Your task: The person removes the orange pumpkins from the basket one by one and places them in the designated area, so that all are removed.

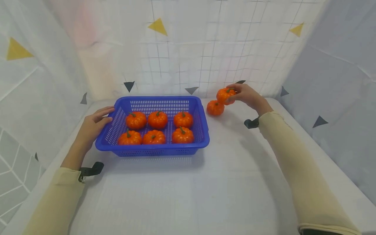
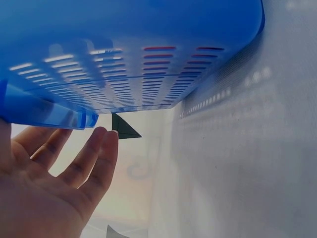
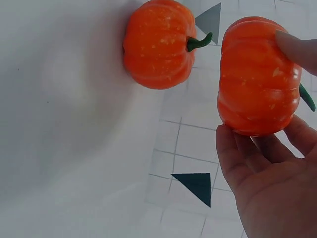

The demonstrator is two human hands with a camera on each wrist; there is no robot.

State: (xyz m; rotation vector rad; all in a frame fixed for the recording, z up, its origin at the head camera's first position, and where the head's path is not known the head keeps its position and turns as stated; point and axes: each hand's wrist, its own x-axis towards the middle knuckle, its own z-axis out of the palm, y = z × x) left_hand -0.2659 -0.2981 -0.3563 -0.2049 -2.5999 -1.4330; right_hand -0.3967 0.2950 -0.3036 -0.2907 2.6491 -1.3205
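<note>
My right hand (image 1: 246, 95) grips a small orange pumpkin (image 3: 260, 77) with a green stem, thumb on one side and fingers on the other. It holds this pumpkin up off the table. Just beside and below it, another pumpkin (image 1: 215, 108) sits on the table, right of the blue basket (image 1: 161, 147). My left hand (image 1: 91, 128) rests at the basket's left rim with its fingers extended. From the left wrist view, those fingers (image 2: 101, 163) look fairly straight under the rim. Several pumpkins (image 1: 157, 119) lie in two rows inside the basket.
A white cloth covers the table (image 1: 188, 192). Behind it hangs a pale sheet (image 1: 188, 42) with grid lines and yellow and dark triangles. Grey-white sheets also stand at the left and right (image 1: 337, 81) sides.
</note>
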